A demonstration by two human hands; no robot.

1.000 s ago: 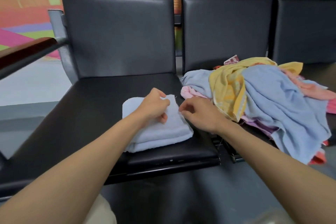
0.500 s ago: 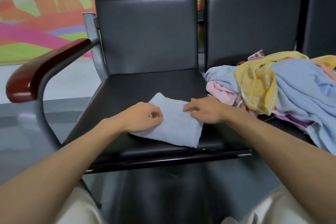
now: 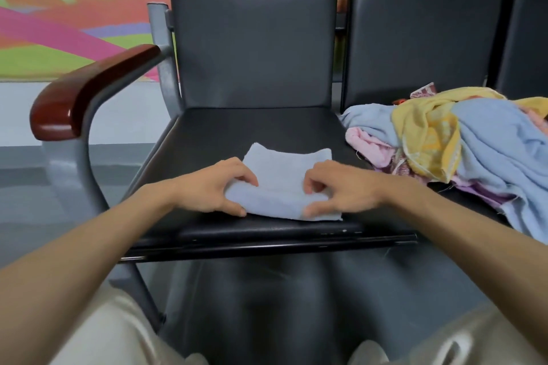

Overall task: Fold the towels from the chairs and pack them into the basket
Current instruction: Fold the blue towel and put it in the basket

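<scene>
A folded light-blue towel [image 3: 286, 175] lies flat on the near half of the black chair seat [image 3: 252, 127], its near edge just short of the seat's front lip. The left hand [image 3: 212, 191] takes the towel's left end, with its fingers curled over the top and its thumb tucked at the near edge, so it pinches the layers together. The right hand [image 3: 344, 191] does the same at the right end. Gripping both ends at once probably keeps the stacked layers from sliding apart, whether the person means to make one more fold or to lift the bundle whole. The seat serves as a firm, flat surface on which to press the folds. To the right, on the neighbouring chair [image 3: 415, 47], a heap of unfolded towels [image 3: 486, 145] sprawls, blue, pink and a yellow towel [image 3: 427, 139] among them. It is near the folded one but does not touch it, and most of the work appears to lie there. A wooden armrest [image 3: 86, 89] stands at far left. The basket is not in view, so packing calls for a carry out of frame.
</scene>
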